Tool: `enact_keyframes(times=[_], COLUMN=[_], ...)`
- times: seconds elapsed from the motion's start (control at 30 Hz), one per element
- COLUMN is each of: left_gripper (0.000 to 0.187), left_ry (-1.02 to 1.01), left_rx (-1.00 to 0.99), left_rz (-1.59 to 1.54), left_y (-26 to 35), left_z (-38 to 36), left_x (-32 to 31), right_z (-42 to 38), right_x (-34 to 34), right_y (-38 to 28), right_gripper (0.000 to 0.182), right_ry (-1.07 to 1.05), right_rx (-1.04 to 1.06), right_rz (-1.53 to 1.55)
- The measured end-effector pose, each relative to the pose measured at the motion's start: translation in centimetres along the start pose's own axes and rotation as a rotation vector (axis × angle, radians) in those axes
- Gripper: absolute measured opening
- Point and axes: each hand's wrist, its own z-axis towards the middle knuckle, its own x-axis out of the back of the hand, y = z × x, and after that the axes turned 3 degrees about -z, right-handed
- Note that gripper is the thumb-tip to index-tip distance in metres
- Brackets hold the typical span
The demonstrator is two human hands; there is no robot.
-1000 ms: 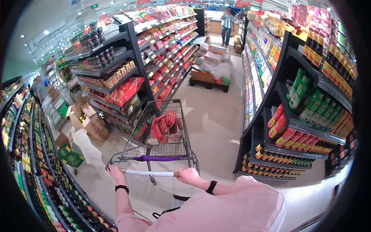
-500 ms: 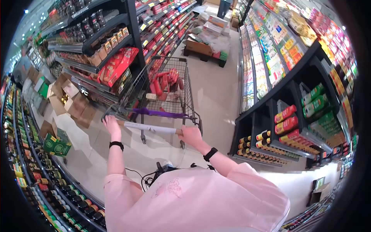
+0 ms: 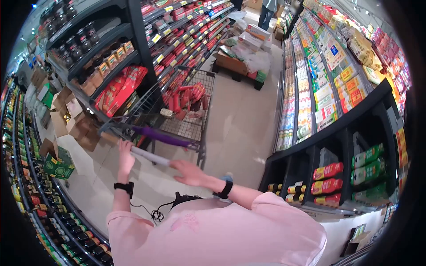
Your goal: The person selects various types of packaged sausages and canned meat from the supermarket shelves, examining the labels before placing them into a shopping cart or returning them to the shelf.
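My left hand (image 3: 126, 158) is closed on the shopping cart handle (image 3: 151, 156), toward its left side. Farther right on the same bar is my right hand (image 3: 190, 173), its fingers curled over the handle and the thumb below. Beyond the bar stands the wire shopping cart (image 3: 207, 95), turned at an angle, with a purple strip (image 3: 162, 136) across its near edge. Red packages (image 3: 186, 98) lie piled in its basket, and a small pale item (image 3: 166, 112) sits at their near side. Both wrists wear black bands.
Shelves of red packets (image 3: 182, 33) run along the left of the aisle. A dark shelf unit (image 3: 284, 164) with bottles stands close on the right. Ahead, a low cart (image 3: 230, 62) carries boxes and bags; a person (image 3: 266, 15) stands behind it. Open cartons (image 3: 73, 117) lie left.
The cart has swung in view, its handle now slanting down to the right. My right hand has shifted left and lower, and the right-hand shelf looks closer.
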Motion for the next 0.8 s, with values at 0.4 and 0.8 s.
enact_keyframes(times=[0.4, 0.8], left_gripper=[0.072, 0.072], left_ry=[0.500, 0.671], left_rx=[0.646, 1.137], left_rz=[-0.065, -0.307], left_y=[6.2, 6.5], left_z=[1.3, 1.6], left_x=[-12.4, -14.1], right_z=[-3.1, 5.2], right_x=[20.2, 25.0], right_y=[22.4, 40.6], right_gripper=[0.024, 0.029], right_ry=[-0.346, -0.490], right_rx=[-0.204, -0.129], right_rz=[0.022, -0.086])
